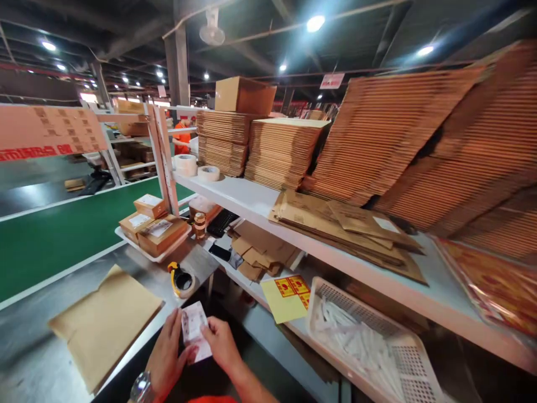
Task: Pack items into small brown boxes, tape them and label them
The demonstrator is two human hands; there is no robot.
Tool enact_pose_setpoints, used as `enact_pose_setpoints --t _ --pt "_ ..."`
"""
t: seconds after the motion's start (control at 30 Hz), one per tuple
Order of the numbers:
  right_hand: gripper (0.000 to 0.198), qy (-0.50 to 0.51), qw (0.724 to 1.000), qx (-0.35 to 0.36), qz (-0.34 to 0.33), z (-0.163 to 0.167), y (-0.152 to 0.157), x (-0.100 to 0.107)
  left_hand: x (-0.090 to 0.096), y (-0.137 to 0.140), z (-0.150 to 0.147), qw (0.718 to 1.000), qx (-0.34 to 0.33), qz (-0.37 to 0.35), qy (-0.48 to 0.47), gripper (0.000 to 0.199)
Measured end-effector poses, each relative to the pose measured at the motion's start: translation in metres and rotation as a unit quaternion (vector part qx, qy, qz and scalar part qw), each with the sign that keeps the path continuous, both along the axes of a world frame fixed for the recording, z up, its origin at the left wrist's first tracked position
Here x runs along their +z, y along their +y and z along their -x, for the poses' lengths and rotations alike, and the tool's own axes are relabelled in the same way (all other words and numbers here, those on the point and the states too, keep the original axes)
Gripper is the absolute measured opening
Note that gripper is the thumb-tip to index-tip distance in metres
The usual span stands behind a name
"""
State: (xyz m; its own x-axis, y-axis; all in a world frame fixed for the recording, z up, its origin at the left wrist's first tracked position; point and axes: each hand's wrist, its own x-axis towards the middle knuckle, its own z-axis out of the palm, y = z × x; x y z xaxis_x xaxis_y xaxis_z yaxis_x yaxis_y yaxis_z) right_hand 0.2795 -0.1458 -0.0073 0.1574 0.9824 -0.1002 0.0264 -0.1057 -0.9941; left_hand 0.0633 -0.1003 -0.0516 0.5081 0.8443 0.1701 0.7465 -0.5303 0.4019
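Left hand and right hand, near the tape dispenser, pinch a printed paper slip, probably to hold it flat.

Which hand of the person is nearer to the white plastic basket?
Right. The right hand holds the printed paper, to the left of the white plastic basket in the picture; the left hand is farther left, at the paper's opposite edge.

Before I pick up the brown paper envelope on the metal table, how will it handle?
The brown paper envelope will probably bend, since it looks thin and creased near its far edge. Lying so flat, it seems likely light for its size. It may slide easily, as the metal table looks smooth and shiny.
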Motion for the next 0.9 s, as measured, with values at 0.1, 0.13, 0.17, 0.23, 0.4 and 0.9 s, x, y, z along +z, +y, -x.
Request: enact_pose_setpoints --t 0.1,0.13,0.17,0.23,0.4,0.9 --pt "0.063 0.084 0.994 -0.069 0.023 -0.047 -0.005 0.004 0.022 -0.013 -0.060 0.965 0.064 0.172 -0.190 0.096" --pt "0.064 0.109 0.990 -0.083 0.036 -0.060 -0.007 0.004 0.030 -0.017 -0.080 0.934 0.064 0.259 -0.236 0.093" --pt "0.065 0.127 0.987 -0.091 0.049 -0.073 -0.009 0.004 0.037 -0.020 -0.100 0.900 0.055 0.339 -0.267 0.087" --pt "0.063 0.139 0.984 -0.087 0.072 -0.093 -0.012 0.000 0.046 -0.027 -0.135 0.846 0.073 0.435 -0.298 0.078" --pt "0.067 0.173 0.977 -0.053 0.112 -0.126 -0.029 -0.017 0.045 -0.047 -0.173 0.809 0.187 0.443 -0.337 0.068" --pt "0.053 0.205 0.954 0.016 0.218 -0.137 -0.054 -0.029 0.045 -0.067 -0.170 0.768 0.322 0.383 -0.400 0.059"
